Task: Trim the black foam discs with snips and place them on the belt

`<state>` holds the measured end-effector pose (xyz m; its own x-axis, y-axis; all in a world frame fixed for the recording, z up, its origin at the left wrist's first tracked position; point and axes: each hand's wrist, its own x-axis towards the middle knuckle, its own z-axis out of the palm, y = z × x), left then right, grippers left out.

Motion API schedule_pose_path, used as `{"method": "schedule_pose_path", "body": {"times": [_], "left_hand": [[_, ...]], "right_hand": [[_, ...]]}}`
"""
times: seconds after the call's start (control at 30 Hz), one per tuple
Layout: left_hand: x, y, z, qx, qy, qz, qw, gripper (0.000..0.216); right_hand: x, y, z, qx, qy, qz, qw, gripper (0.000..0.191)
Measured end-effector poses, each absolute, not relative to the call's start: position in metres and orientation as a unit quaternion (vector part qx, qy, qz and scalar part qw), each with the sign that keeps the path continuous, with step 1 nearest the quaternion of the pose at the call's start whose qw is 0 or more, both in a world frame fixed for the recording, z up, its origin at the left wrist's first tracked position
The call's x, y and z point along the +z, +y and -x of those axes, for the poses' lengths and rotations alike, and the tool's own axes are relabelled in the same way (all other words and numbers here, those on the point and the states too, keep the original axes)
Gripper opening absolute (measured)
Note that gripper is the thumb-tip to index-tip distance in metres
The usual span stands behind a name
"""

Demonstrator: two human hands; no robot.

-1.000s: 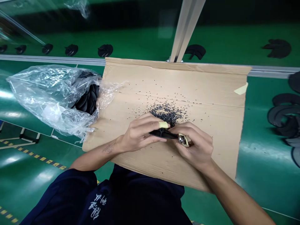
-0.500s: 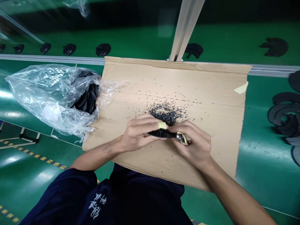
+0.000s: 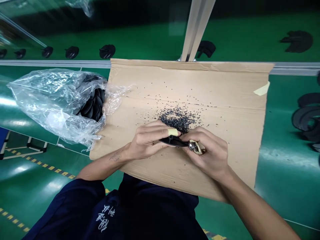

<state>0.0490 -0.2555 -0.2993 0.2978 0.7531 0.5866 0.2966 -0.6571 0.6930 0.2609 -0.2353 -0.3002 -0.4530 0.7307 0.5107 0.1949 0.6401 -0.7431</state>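
My left hand is closed round a flat black plastic part, with yellow tape on its index fingertip. My right hand grips a small tool with a tape-wrapped handle, its tip against the black part's edge. Both hands hover just above a sheet of brown cardboard. A heap of small black shavings lies on the cardboard just beyond my fingers.
A clear plastic bag holding stacked black parts lies at the cardboard's left edge. Several black parts sit along the green belt behind a metal rail. More black parts lie at the right. A metal post rises behind.
The hands stay in nearly the same pose, working at the black part. The view has shifted slightly, and the parts on the far belt have drifted a little.
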Motion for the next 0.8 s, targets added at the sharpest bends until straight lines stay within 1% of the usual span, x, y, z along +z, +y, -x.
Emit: {"method": "schedule_pose_path", "body": {"times": [0.1, 0.23, 0.33, 0.43, 0.53, 0.6, 0.7, 0.8], "left_hand": [[-0.299, -0.256, -0.05, 0.481, 0.342, -0.772, 0.234, 0.02], [-0.296, -0.258, -0.051, 0.472, 0.372, -0.765, 0.231, 0.015], [-0.295, -0.257, -0.051, 0.474, 0.373, -0.756, 0.253, 0.02], [-0.297, -0.256, -0.051, 0.479, 0.365, -0.741, 0.297, 0.031], [-0.299, -0.256, -0.05, 0.475, 0.383, -0.731, 0.306, 0.029], [-0.3, -0.257, -0.049, 0.473, 0.395, -0.739, 0.273, 0.025], [-0.301, -0.258, -0.047, 0.466, 0.409, -0.749, 0.234, 0.025], [-0.301, -0.258, -0.045, 0.457, 0.419, -0.75, 0.231, 0.027]], "right_hand": [[-0.299, -0.236, -0.261, 0.313, -0.793, 0.295, 0.432, 0.018], [-0.299, -0.236, -0.261, 0.348, -0.782, 0.293, 0.425, 0.014], [-0.3, -0.236, -0.26, 0.371, -0.766, 0.298, 0.431, 0.009], [-0.3, -0.235, -0.258, 0.397, -0.742, 0.305, 0.445, 0.006], [-0.299, -0.234, -0.256, 0.409, -0.73, 0.316, 0.447, 0.006], [-0.298, -0.232, -0.258, 0.401, -0.737, 0.327, 0.434, 0.009], [-0.297, -0.228, -0.263, 0.364, -0.764, 0.339, 0.411, 0.014], [-0.3, -0.223, -0.27, 0.272, -0.824, 0.327, 0.375, 0.02]]}}
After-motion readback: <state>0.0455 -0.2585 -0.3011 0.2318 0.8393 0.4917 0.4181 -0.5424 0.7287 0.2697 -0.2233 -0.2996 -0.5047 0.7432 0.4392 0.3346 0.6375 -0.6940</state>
